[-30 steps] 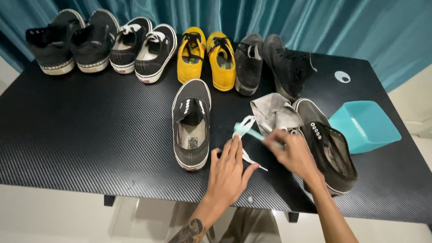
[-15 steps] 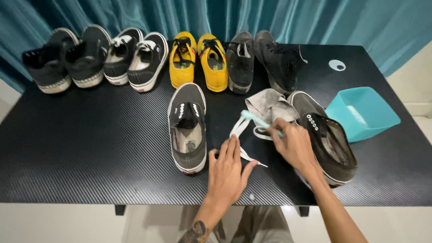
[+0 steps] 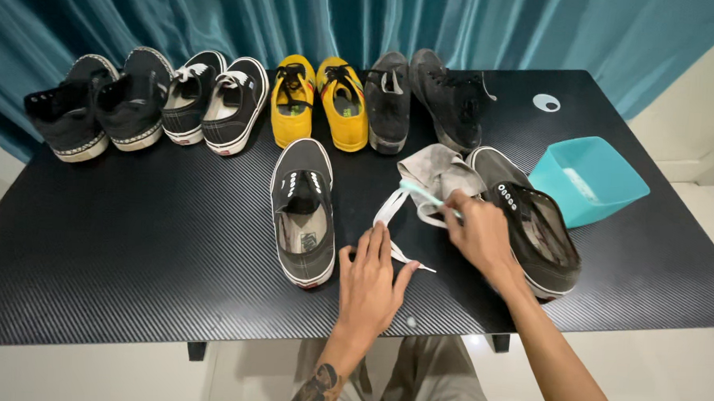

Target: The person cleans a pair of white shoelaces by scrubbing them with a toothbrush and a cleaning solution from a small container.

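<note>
My left hand [image 3: 372, 284] lies flat on the black table [image 3: 134, 232], fingers pressing down a white shoelace [image 3: 390, 208]. My right hand [image 3: 477, 232] grips a teal toothbrush [image 3: 420, 192], its head over the lace's upper loop. An unlaced dark grey sneaker [image 3: 301, 210] sits just left of my left hand. Its mate [image 3: 530, 222] lies right of my right hand. A grey cloth [image 3: 441, 170] rests behind the lace.
A row of shoes lines the table's far edge: two black pairs [image 3: 99, 104], [image 3: 214, 101], a yellow pair [image 3: 317, 100], and black high-tops [image 3: 424, 96]. A teal basin [image 3: 587, 178] stands at the right. A teal curtain [image 3: 379, 19] hangs behind.
My right hand has moved the toothbrush along the lace, from its near part up toward the cloth. My left hand stays pressed on the lace. The view has shifted slightly.
</note>
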